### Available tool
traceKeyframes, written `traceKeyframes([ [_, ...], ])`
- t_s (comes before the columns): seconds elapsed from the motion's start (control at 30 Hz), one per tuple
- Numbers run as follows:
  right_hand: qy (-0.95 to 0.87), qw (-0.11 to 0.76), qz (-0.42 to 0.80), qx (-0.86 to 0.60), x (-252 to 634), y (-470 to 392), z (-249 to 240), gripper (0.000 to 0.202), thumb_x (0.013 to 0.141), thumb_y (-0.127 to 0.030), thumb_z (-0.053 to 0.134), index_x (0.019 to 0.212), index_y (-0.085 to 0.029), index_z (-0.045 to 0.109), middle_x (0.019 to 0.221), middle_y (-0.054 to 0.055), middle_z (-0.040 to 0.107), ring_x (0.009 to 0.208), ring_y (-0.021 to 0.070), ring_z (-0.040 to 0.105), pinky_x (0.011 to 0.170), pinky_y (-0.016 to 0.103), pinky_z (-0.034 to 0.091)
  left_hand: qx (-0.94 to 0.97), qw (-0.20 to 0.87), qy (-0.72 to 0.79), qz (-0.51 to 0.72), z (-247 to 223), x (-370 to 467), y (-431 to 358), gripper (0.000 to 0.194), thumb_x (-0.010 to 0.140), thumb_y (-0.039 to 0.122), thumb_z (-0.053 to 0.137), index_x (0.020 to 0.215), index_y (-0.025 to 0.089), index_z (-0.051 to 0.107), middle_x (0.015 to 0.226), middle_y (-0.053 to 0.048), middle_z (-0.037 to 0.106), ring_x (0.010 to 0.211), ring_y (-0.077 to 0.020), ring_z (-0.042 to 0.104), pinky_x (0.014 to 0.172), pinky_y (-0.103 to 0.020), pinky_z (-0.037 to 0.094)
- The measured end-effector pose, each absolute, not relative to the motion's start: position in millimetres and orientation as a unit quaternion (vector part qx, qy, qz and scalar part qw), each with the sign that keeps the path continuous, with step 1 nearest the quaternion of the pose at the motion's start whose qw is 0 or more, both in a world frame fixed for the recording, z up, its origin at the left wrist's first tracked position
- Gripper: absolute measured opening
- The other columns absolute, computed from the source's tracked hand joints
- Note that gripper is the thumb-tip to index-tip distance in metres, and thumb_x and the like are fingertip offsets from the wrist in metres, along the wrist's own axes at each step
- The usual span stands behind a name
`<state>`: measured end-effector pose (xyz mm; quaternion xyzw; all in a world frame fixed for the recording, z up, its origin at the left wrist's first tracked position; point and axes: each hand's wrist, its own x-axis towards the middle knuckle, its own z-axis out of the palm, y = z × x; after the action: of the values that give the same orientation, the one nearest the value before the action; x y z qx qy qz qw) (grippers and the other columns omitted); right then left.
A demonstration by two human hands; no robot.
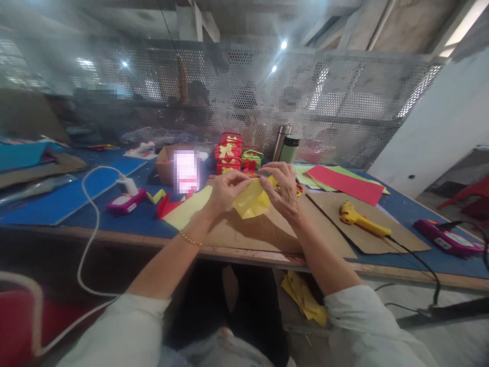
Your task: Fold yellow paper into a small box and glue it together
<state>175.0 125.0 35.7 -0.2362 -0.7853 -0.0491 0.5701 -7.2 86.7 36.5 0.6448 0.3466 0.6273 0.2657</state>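
My grip is a fingertip pinch — left hand (226,191) and right hand (282,187) both holding yellow paper (250,202) above cardboard (263,237) on the worktop (147,221) — light, even tension should keep it from creasing.

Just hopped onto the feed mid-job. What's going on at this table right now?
A person is handling a thin yellow sheet with both bare hands, above brown cardboard at the table's near edge. The left hand pinches it near its top; the right hand is at its other side, though how tightly its fingers close is hard to tell. To the right, a yellow glue gun lies on cardboard, unheld. Red boxes with yellow bows are stacked behind the hands.
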Motion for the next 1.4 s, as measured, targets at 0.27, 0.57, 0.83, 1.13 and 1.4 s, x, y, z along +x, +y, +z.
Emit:
traceKeyframes([
  [0.27,-0.814,0.535,0.024,-0.223,169,126,32,0.020,0.094,-0.035,0.061,0.078,-0.023,0.063,0.073,0.000,0.065,0.074,0.0186,0.059,0.082,0.038,0.040,0.654,0.319,0.330,0.601,39,-5,83,0.017,0.075,0.032,0.078,0.074,0.017,0.070,0.073,-0.001,0.070,0.068,-0.0124,0.060,0.070,-0.028,0.050],
  [0.57,-0.786,0.554,0.077,-0.263,166,124,28,0.017,0.089,-0.033,0.060,0.074,-0.024,0.061,0.071,0.001,0.066,0.072,0.0196,0.059,0.075,0.035,0.044,0.628,0.400,0.348,0.570,35,-2,82,0.026,0.074,0.041,0.078,0.077,0.016,0.070,0.072,-0.001,0.068,0.064,-0.0133,0.060,0.063,-0.029,0.049],
  [0.83,-0.800,0.538,0.082,-0.252,160,122,29,0.021,0.089,-0.030,0.060,0.070,-0.023,0.057,0.068,0.000,0.063,0.067,0.0171,0.056,0.078,0.036,0.045,0.585,0.439,0.356,0.581,35,-3,84,0.017,0.070,0.030,0.075,0.067,0.018,0.063,0.064,0.003,0.061,0.059,-0.0109,0.055,0.059,-0.026,0.045],
  [1.13,-0.758,0.588,0.070,-0.272,168,120,38,0.020,0.091,-0.031,0.059,0.073,-0.023,0.062,0.070,0.001,0.066,0.067,0.0174,0.057,0.076,0.036,0.045,0.591,0.481,0.344,0.548,28,-8,91,0.034,0.068,0.042,0.086,0.085,0.015,0.074,0.077,-0.003,0.072,0.066,-0.0139,0.064,0.062,-0.026,0.050],
  [1.4,-0.800,0.562,-0.009,-0.210,174,117,41,0.011,0.095,-0.028,0.058,0.099,-0.023,0.067,0.086,0.003,0.071,0.075,0.0179,0.063,0.078,0.035,0.044,0.549,0.481,0.369,0.575,28,-12,93,0.041,0.060,0.046,0.091,0.083,0.015,0.079,0.071,-0.004,0.074,0.067,-0.0181,0.069,0.066,-0.030,0.056],
])
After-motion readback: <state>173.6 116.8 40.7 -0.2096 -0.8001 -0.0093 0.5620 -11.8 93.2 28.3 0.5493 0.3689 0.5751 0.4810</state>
